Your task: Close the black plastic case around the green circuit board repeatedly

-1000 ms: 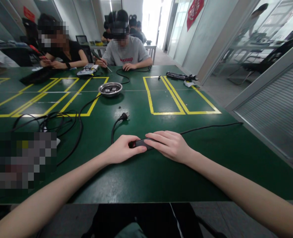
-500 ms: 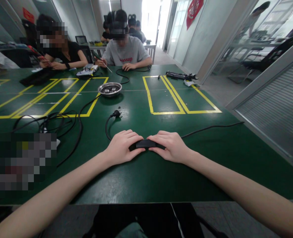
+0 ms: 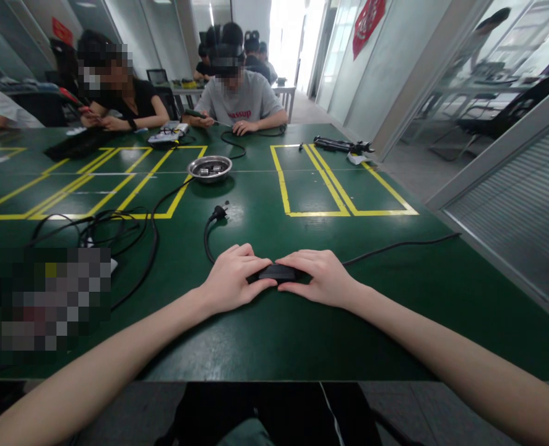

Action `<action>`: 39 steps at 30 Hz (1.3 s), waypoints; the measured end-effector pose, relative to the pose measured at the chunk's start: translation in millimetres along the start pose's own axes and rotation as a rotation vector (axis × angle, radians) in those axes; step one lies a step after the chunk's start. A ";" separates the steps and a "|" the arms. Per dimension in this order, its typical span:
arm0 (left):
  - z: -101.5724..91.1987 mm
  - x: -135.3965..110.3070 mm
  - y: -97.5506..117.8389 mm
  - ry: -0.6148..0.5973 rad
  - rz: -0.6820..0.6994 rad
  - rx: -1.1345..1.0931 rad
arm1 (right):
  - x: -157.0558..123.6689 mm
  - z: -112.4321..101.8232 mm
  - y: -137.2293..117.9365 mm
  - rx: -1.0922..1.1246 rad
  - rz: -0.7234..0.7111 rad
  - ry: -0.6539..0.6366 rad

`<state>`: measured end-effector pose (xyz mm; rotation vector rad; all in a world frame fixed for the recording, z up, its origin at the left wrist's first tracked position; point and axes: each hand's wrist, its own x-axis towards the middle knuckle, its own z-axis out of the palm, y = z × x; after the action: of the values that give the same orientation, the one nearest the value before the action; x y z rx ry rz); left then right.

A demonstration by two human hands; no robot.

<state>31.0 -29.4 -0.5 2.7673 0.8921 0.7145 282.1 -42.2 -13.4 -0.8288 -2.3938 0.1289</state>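
Observation:
A small elongated black casing [image 3: 276, 273] sits in line on a black power cord [image 3: 206, 238], just above the green table. My left hand [image 3: 234, 277] pinches the casing's left end between thumb and fingers. From the other side, my right hand [image 3: 323, 277] grips the right end in the same way. The casing's ends are partly hidden by my fingers. The cord's plug [image 3: 219, 213] lies beyond my left hand, prongs pointing away to the right. Past my right hand the cord's other stretch [image 3: 399, 241] runs toward the table's right edge.
A metal bowl [image 3: 210, 160] with small metal parts stands farther back. Coiled black cable [image 3: 102, 229] and a blurred-out patch [image 3: 46, 300] lie at left. A black folded tripod-like item [image 3: 341, 145] rests at far right. Two co-workers sit across the green table [image 3: 255, 347].
The casing has turned a little in my fingers, showing a different face. Both hands keep their pinch. The view has shifted slightly. Across the table, a co-worker's green tool has tilted toward level.

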 end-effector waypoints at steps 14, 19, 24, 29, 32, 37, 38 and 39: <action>-4.6 -0.2 -5.9 -0.076 -0.112 -0.097 | 0.4 -10.3 4.6 0.146 0.113 -0.169; -7.4 -2.2 -6.9 -0.068 -0.137 -0.104 | -0.4 -11.5 5.8 0.159 0.123 -0.139; -6.5 -3.4 -6.4 -0.049 -0.133 -0.117 | 0.9 -11.6 3.4 0.120 0.120 -0.130; -1.8 -1.0 -7.3 0.050 0.105 0.094 | 6.0 -13.1 -5.0 0.318 0.332 -0.100; -2.2 2.4 -5.7 0.120 0.268 0.256 | 8.6 -17.9 -5.4 0.608 0.531 -0.138; -2.3 4.6 -1.9 0.168 0.379 0.332 | 8.4 -22.2 2.2 0.819 0.634 -0.297; -1.2 4.3 -1.9 0.154 0.374 0.326 | 7.8 -21.3 2.9 0.788 0.617 -0.301; 0.1 3.9 -2.4 0.133 0.359 0.312 | 7.0 -19.9 3.1 0.731 0.580 -0.273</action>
<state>32.5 -25.2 0.3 3.2401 0.5716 0.8886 290.7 -37.6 5.6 -1.1371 -2.0015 1.3210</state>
